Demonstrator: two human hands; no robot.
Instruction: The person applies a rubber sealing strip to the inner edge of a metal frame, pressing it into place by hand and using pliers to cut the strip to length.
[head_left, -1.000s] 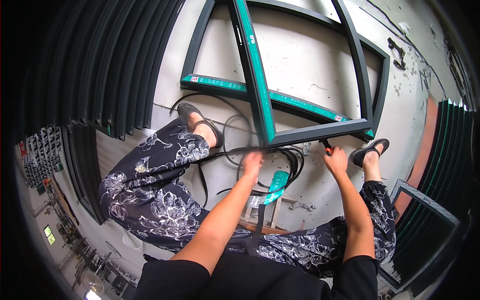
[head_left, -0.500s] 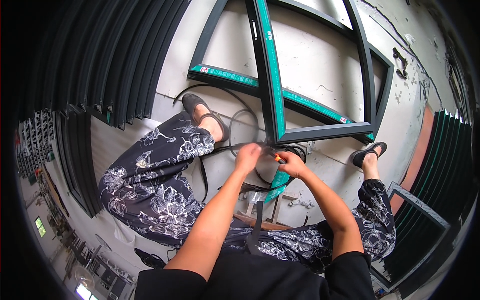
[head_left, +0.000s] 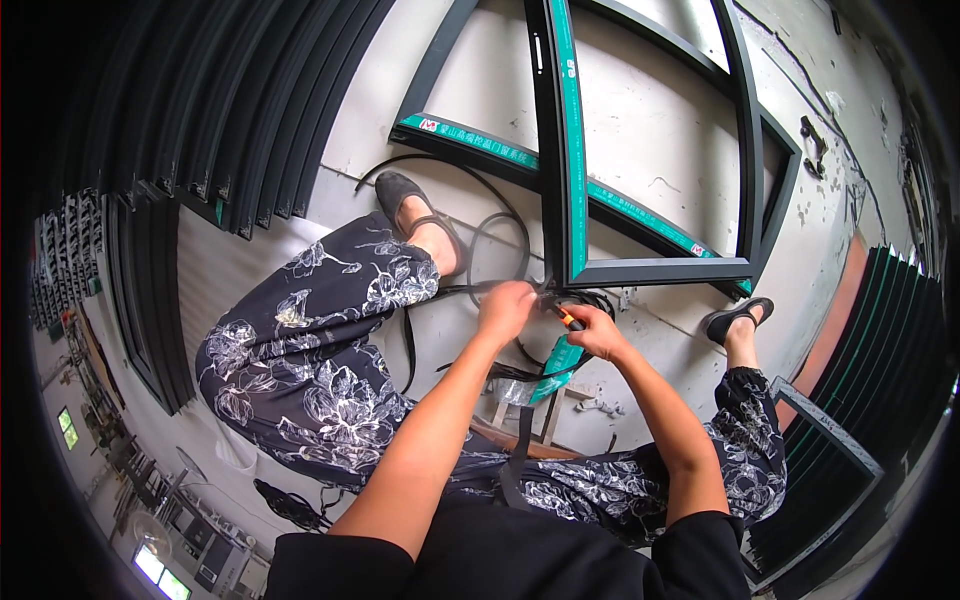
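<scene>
My right hand (head_left: 594, 334) is closed around a tool with an orange-and-black handle (head_left: 569, 318); its working end is too small and blurred to name. Just left of it, my left hand (head_left: 508, 308) is closed, fingers pinched by a black strip (head_left: 460, 289). The strip looks like a flexible sealing strip and runs in loops over the floor. Both hands are just below the near corner of a dark grey window frame (head_left: 655, 269) with green protective film. Beneath my hands lies a green film-covered piece (head_left: 558, 368), partly behind the loops.
A second dark frame (head_left: 470, 150) lies under the first. Stacks of long dark profiles stand at the left (head_left: 250, 110) and right (head_left: 860, 345). A low wooden stool (head_left: 545, 425) is between my legs. Another frame (head_left: 830, 440) leans at the lower right.
The whole view has shifted slightly, with the frames now a little further right. My hands stay close together at the same corner, the right still holding the orange-handled tool.
</scene>
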